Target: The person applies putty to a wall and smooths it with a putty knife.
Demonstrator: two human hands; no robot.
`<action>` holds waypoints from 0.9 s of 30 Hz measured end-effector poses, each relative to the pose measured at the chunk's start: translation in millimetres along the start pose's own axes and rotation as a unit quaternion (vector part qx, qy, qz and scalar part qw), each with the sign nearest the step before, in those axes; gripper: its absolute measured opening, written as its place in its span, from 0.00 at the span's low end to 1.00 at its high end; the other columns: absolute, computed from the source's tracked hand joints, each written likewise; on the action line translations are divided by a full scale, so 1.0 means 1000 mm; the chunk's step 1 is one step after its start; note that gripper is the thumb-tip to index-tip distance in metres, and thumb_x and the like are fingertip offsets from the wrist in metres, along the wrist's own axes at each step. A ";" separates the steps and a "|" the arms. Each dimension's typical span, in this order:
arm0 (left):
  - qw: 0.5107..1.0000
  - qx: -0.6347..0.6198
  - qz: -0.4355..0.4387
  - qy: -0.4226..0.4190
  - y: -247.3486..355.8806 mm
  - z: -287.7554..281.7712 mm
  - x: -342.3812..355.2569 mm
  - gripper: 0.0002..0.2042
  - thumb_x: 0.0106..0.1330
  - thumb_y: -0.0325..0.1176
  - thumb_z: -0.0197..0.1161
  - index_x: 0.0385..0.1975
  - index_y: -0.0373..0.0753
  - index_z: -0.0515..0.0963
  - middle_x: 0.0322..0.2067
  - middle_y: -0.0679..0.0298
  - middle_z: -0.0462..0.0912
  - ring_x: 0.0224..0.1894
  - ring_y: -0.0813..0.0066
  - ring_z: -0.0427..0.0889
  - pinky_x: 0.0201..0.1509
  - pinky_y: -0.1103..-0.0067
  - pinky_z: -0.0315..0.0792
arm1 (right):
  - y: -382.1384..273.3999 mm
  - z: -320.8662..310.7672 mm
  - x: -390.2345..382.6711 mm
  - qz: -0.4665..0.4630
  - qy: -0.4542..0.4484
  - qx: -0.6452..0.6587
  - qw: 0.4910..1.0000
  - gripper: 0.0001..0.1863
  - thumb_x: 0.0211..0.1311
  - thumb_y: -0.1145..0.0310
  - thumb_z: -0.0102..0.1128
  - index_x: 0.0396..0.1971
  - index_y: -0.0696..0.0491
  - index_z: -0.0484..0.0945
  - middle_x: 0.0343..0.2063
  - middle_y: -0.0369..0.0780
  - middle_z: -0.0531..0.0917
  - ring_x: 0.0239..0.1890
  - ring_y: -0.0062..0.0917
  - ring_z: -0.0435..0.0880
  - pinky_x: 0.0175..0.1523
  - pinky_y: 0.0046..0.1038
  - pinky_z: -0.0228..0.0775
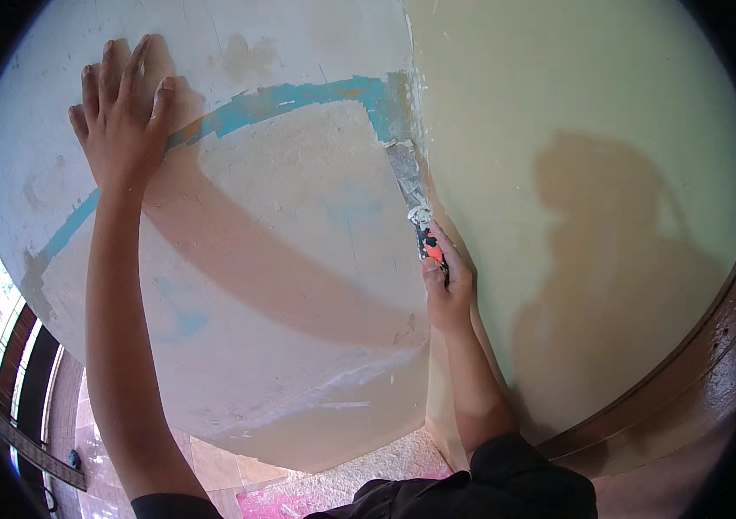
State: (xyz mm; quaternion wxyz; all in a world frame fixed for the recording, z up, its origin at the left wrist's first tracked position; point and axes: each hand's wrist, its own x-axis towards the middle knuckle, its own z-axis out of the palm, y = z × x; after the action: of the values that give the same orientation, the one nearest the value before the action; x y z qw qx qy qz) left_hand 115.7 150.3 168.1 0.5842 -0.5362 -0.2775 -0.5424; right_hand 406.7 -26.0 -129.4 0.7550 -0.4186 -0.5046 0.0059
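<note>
My left hand (125, 130) lies flat against the pale wall (290, 190), fingers spread, just above a band of exposed blue paint (273, 102). In my right hand (450, 290) is a putty knife (408, 177) with a black and orange handle, crusted with white material. Its metal blade points up along the corner where the pale wall meets a yellow-green wall (584, 95). The blade's tip is at or close to the lower end of the blue strip by the corner; exact contact is hard to see.
Whitish dust or scrapings (368, 467) lie on a pink sheet (273, 503) at the corner's foot. A brown wooden panel or frame (671, 389) curves along the lower right. At far left is a bright opening with dark bars (26, 363). Tiled floor (221, 463) shows below.
</note>
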 end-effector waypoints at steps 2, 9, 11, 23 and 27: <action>1.000 0.000 -0.004 -0.003 0.001 0.001 0.000 0.29 0.70 0.63 0.43 0.71 0.67 0.59 0.75 0.75 0.51 0.77 0.63 0.48 0.77 0.51 0.38 | 0.006 -0.003 0.001 -0.019 -0.011 0.013 1.000 0.25 0.70 0.68 0.53 0.66 0.56 0.68 0.26 0.29 0.73 0.24 0.10 0.63 0.30 0.14 0.60; 1.000 -0.009 -0.001 0.012 0.001 0.004 -0.001 0.31 0.69 0.65 0.43 0.71 0.67 0.59 0.75 0.75 0.51 0.77 0.63 0.47 0.77 0.52 0.37 | 0.009 -0.001 0.002 -0.032 -0.001 -0.012 0.999 0.25 0.69 0.71 0.52 0.65 0.57 0.70 0.26 0.29 0.74 0.25 0.10 0.65 0.31 0.15 0.62; 1.000 -0.001 -0.002 -0.001 0.000 0.002 0.001 0.30 0.69 0.64 0.43 0.71 0.67 0.59 0.75 0.75 0.51 0.77 0.63 0.47 0.77 0.52 0.37 | 0.014 0.000 0.002 -0.032 0.001 -0.003 0.999 0.25 0.68 0.73 0.51 0.65 0.57 0.69 0.26 0.30 0.74 0.24 0.10 0.65 0.31 0.15 0.62; 1.000 -0.016 -0.001 -0.001 0.000 -0.002 -0.002 0.29 0.69 0.65 0.43 0.70 0.69 0.59 0.75 0.74 0.52 0.77 0.62 0.48 0.77 0.53 0.38 | 0.014 0.012 0.007 -0.029 -0.004 0.012 0.999 0.26 0.72 0.64 0.53 0.67 0.57 0.66 0.24 0.30 0.74 0.25 0.12 0.67 0.32 0.17 0.63; 1.000 -0.017 0.001 0.008 -0.007 0.001 0.000 0.30 0.69 0.65 0.42 0.70 0.69 0.60 0.75 0.74 0.52 0.77 0.63 0.47 0.78 0.53 0.37 | -0.001 0.022 0.028 -0.058 0.001 0.002 0.998 0.26 0.72 0.64 0.53 0.67 0.56 0.66 0.27 0.31 0.75 0.24 0.11 0.67 0.31 0.16 0.63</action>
State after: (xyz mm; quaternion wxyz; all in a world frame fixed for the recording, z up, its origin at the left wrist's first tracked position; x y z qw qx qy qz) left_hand 109.4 151.9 170.7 0.5779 -0.5418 -0.2629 -0.5508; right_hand 403.5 -1.1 -105.2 0.7556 -0.3870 -0.5273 -0.0371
